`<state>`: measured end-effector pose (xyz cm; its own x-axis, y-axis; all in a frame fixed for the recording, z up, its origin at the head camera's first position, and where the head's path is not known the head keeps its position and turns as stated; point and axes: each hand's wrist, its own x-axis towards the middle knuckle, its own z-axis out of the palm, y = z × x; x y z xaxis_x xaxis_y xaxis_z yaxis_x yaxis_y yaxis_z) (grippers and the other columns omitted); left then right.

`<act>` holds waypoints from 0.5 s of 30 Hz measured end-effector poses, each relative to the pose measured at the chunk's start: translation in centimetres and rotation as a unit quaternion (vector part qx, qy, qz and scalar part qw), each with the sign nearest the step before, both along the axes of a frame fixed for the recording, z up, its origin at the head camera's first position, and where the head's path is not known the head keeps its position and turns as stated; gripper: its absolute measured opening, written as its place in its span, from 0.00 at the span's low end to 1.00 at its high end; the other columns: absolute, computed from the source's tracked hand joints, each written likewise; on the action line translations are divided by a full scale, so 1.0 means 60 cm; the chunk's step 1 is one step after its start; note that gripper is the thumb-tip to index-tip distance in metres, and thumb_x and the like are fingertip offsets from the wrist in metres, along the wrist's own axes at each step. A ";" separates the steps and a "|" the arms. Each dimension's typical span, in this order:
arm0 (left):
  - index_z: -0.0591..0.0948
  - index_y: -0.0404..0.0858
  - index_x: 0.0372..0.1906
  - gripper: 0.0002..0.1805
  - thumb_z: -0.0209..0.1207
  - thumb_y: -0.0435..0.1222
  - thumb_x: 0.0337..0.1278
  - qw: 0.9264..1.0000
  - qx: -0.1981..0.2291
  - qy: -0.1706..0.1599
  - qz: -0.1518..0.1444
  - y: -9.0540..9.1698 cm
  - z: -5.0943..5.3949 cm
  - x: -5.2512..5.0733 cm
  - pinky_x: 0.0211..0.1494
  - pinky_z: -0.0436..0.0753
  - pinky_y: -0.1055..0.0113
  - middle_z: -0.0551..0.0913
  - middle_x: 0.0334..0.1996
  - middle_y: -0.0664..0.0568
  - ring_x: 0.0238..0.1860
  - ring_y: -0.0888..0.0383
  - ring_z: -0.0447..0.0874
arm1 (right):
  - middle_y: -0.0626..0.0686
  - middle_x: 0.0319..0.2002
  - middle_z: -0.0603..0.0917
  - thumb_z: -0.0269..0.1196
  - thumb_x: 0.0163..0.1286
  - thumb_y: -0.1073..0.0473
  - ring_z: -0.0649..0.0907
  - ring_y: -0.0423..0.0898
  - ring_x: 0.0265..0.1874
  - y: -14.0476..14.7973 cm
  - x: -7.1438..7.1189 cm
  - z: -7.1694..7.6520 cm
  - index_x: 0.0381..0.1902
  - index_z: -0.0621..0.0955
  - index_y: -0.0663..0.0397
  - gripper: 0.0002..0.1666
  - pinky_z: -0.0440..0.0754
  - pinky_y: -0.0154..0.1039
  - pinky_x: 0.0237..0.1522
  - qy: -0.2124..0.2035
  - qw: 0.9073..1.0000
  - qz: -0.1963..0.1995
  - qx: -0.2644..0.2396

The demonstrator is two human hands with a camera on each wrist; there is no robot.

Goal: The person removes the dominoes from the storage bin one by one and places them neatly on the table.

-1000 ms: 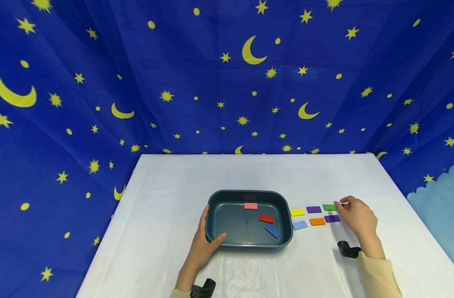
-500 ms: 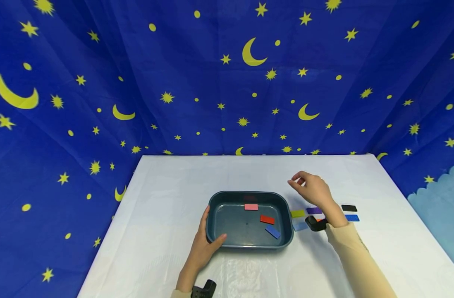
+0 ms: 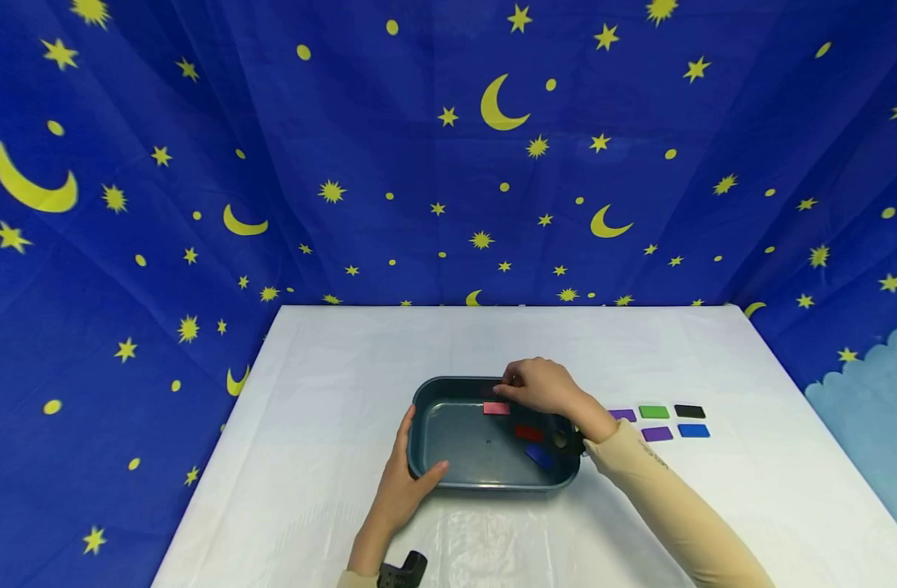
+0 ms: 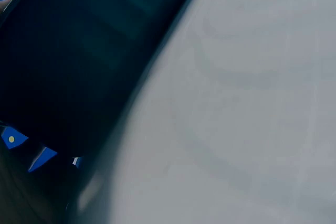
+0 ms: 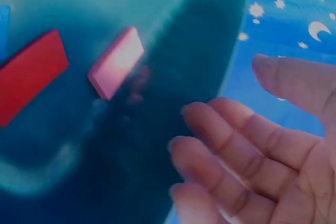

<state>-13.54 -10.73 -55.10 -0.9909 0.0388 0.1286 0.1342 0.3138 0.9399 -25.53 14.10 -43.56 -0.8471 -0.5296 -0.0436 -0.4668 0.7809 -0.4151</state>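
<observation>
I've got the tray [image 3: 459, 445] held at its corner between my left hand's [image 3: 400, 487] thumb and fingers; my right hand [image 3: 542, 385], fingers loose and empty, hangs over the far wall, with the pink tile [image 3: 496, 408] just off its fingertips. I'd call this the reach; next needs a lower, careful pinch.

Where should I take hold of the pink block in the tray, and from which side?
Probably by its two short ends, coming down from above. The pink block appears to lie flat, its long sides running along the tray's back wall and close to it, leaving little room behind; both ends look free.
</observation>
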 end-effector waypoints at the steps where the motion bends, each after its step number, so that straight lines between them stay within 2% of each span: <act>1: 0.48 0.59 0.75 0.52 0.67 0.43 0.49 1.000 -0.001 0.001 0.000 -0.001 -0.003 -0.001 0.63 0.56 0.37 0.53 0.73 0.52 0.70 0.47 0.51 | 0.42 0.21 0.78 0.64 0.64 0.48 0.74 0.39 0.20 -0.004 0.001 -0.004 0.32 0.84 0.53 0.14 0.73 0.38 0.24 -0.006 1.000 0.004 0.008; 7: 0.47 0.61 0.75 0.51 0.66 0.44 0.51 1.000 0.009 0.003 -0.001 -0.002 -0.006 0.000 0.63 0.55 0.37 0.52 0.73 0.53 0.70 0.47 0.51 | 0.42 0.22 0.78 0.65 0.64 0.48 0.74 0.40 0.22 -0.017 0.001 -0.021 0.31 0.85 0.52 0.13 0.74 0.38 0.26 -0.043 0.999 0.003 0.033; 11: 0.47 0.60 0.75 0.51 0.67 0.44 0.51 1.000 0.007 0.003 -0.002 -0.002 -0.005 0.000 0.63 0.55 0.37 0.52 0.73 0.52 0.70 0.47 0.51 | 0.43 0.23 0.79 0.65 0.63 0.47 0.75 0.42 0.23 -0.021 0.002 -0.028 0.31 0.85 0.52 0.14 0.76 0.41 0.28 -0.046 0.997 -0.010 0.055; 15: 0.47 0.61 0.75 0.51 0.66 0.44 0.51 1.000 0.005 0.001 -0.002 -0.001 -0.005 0.000 0.62 0.56 0.36 0.52 0.73 0.52 0.70 0.46 0.51 | 0.45 0.21 0.78 0.65 0.62 0.46 0.75 0.43 0.22 -0.024 0.006 -0.036 0.29 0.85 0.53 0.16 0.75 0.42 0.26 -0.053 0.994 -0.029 0.095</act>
<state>-13.52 -10.81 -55.38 -0.9906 0.0407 0.1305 0.1367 0.3044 0.9427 -25.17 12.68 -45.71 -0.8611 -0.4541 -0.2288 -0.3808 0.8741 -0.3017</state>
